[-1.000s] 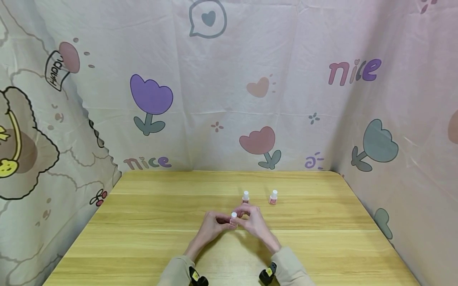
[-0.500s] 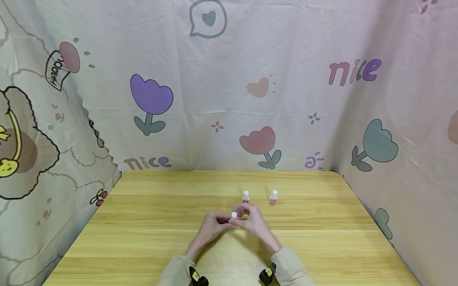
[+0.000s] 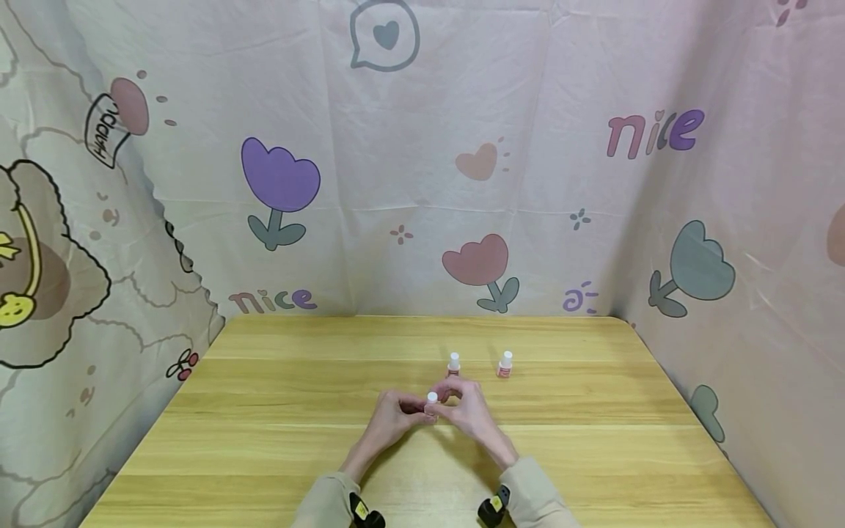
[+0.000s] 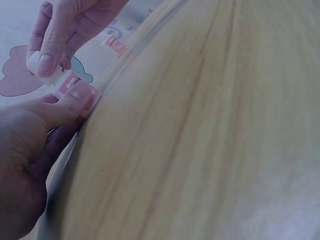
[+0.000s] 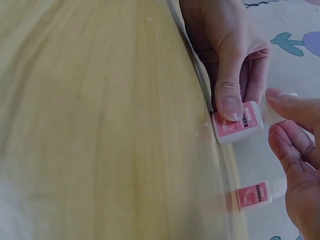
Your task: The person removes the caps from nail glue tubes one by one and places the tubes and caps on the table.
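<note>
A small white bottle with a pink label [image 5: 247, 121] stands upright on the table between both hands. My left hand [image 3: 389, 419] holds its body, the thumb lying across the label in both wrist views. My right hand [image 3: 469, 408] pinches the white cap [image 3: 432, 397] between thumb and fingers. In the left wrist view the cap [image 4: 34, 61] is partly covered by the right thumb. Whether the cap is loose from the bottle I cannot tell. The small print on the label is too blurred to read fully.
Two similar capped bottles stand farther back: one just beyond my right hand, a second bottle [image 3: 505, 364] to its right. The wooden table [image 3: 264, 396] ends at a patterned cloth [image 3: 396, 183] behind it, with more cloth at both sides.
My right thumb dipped over the bottle's body half a second ago and is now slightly back up by the cap. The left hand and the other bottles stay in place.
</note>
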Tool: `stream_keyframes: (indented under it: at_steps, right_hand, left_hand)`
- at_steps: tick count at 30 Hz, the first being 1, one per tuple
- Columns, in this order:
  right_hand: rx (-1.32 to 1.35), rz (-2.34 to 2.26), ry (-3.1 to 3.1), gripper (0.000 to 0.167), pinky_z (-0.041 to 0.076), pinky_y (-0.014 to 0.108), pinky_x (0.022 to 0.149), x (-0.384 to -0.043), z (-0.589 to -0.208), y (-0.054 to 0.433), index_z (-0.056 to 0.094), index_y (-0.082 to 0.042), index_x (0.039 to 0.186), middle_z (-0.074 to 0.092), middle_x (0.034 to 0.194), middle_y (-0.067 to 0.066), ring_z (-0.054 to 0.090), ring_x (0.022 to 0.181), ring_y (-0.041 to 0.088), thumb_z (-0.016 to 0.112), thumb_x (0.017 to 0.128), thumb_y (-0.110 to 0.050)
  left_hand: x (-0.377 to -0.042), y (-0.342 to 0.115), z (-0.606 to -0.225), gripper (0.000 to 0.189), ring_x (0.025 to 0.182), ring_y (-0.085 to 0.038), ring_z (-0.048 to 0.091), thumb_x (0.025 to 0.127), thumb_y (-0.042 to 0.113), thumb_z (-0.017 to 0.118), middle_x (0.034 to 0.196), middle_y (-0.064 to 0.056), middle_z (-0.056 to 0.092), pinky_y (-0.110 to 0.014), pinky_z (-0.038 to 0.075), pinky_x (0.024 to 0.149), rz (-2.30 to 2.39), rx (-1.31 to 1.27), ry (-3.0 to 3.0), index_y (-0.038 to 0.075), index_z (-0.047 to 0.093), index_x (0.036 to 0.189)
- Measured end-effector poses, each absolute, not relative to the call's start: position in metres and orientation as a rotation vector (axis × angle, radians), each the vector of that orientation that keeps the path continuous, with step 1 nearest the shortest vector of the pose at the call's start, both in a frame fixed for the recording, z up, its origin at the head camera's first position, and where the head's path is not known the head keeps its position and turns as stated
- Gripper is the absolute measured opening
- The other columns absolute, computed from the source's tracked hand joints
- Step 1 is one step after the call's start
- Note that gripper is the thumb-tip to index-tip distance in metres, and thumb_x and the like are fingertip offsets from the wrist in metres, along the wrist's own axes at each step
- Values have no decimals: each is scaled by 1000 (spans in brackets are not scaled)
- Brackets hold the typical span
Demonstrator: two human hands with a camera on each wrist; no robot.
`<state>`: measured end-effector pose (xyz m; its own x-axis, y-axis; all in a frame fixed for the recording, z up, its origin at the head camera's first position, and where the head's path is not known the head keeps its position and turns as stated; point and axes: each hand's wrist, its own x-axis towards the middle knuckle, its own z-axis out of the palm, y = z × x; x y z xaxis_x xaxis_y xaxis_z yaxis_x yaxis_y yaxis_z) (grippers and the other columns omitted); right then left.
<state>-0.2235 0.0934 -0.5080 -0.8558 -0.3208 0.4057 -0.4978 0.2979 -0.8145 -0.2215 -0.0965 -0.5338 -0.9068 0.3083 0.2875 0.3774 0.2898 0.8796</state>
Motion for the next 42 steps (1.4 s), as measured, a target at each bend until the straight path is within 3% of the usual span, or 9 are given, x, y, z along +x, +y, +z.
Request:
stream_keyframes:
  at_steps: [6,15,26,34,37,42]
  right_hand:
    - [791,1589,-2417,18,60,34,81,-221,-504,96,76,-2,95,74,92,10,62,81,4,83,79,-3]
    - [801,1706,-2415,25,60,41,86,-222,-504,96,71,3,104,74,100,19,69,87,26,81,81,-2]
    - [656,1581,-2494,25,57,26,75,-220,-502,94,70,-7,93,70,87,5,61,78,5,87,76,-12]
    - [748,1586,-2447,20,60,31,74,-221,-504,95,72,-3,94,72,89,12,63,78,8,84,77,-4]
    - [755,1598,-2459,21,61,36,77,-219,-500,94,72,0,96,72,91,16,65,79,16,83,78,-2]
    - [777,1594,-2482,20,60,35,79,-219,-499,96,73,0,98,73,94,14,66,80,13,81,80,-2]
  left_hand:
    - [-221,-96,-534,17,75,-2,72,79,16,85,89,-9,80,-19,58,69,-1721,-656,-2476,7,81,93]
    - [-222,-97,-534,16,75,0,71,80,18,85,88,-9,80,-19,58,69,-1716,-667,-2475,8,81,92]
    - [-221,-96,-534,18,73,0,69,79,17,86,89,-8,80,-19,57,67,-1724,-625,-2490,9,81,93]
    - [-220,-96,-534,17,74,-4,71,79,18,86,90,-8,80,-19,57,68,-1723,-621,-2493,11,81,94]
    - [-220,-96,-533,17,75,-3,71,79,18,86,90,-8,80,-19,57,68,-1719,-624,-2491,11,81,94]
    - [-220,-96,-533,17,75,-2,71,79,18,86,89,-8,80,-19,57,68,-1719,-630,-2481,10,81,93]
